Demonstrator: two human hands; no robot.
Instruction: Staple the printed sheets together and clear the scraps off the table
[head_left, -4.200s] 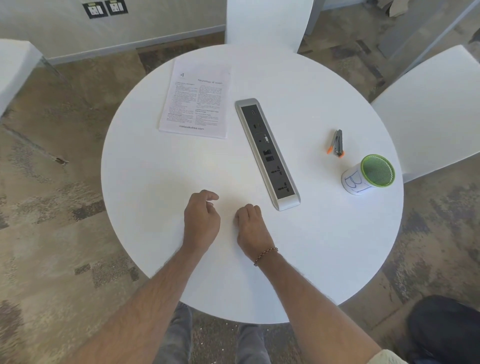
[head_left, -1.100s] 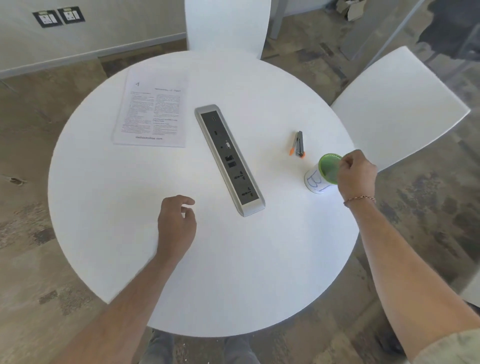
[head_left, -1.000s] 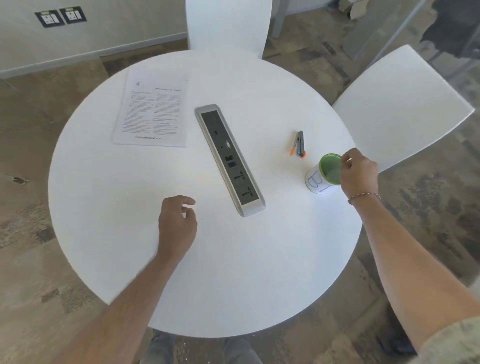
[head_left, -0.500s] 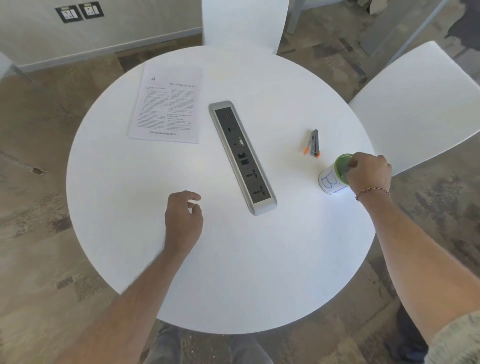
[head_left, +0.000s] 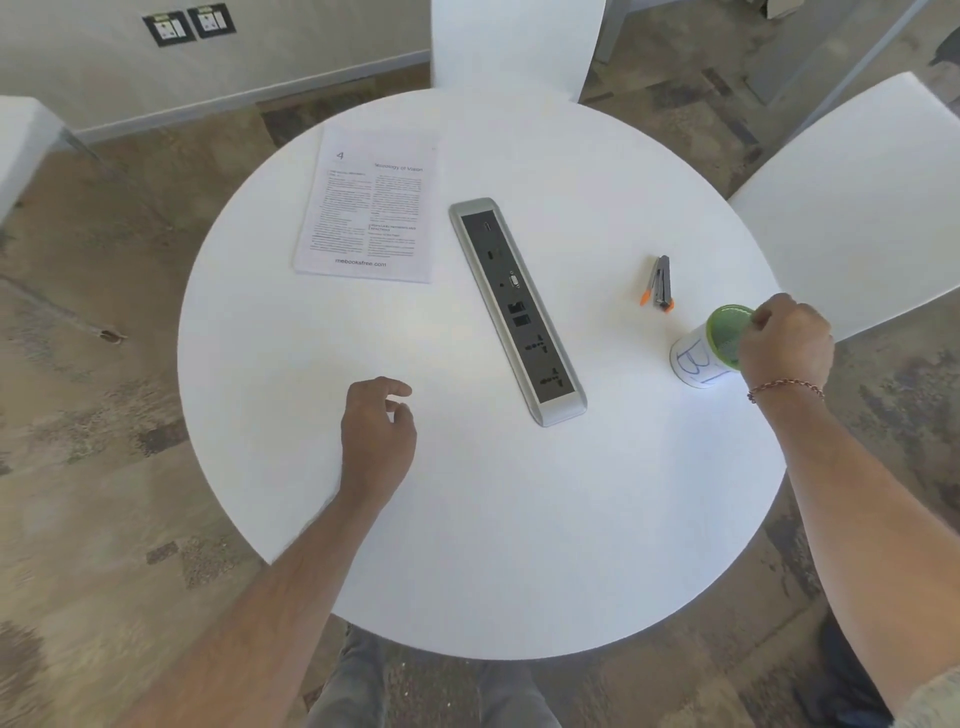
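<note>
Cup (head_left: 698, 359) under the right hand (head_left: 785, 338), which stays bunched over the green rim as it was half a second ago; whether it pinches a scrap, I can't tell. Left hand (head_left: 376, 431) still rests loosely curled, empty, on the table (head_left: 493, 545). Sheets (head_left: 370, 205) lie far left, stapler (head_left: 660, 283) just beyond the cup, both unmoved.

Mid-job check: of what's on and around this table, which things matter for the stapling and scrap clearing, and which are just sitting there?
Belongs to the job:
- printed sheets, far left of the table
- stapler, untouched
- green-rimmed cup, right hand at its rim
- left hand, curled on the table, holding nothing visible

Just lying about:
- power strip built into the table
- white chairs
</note>
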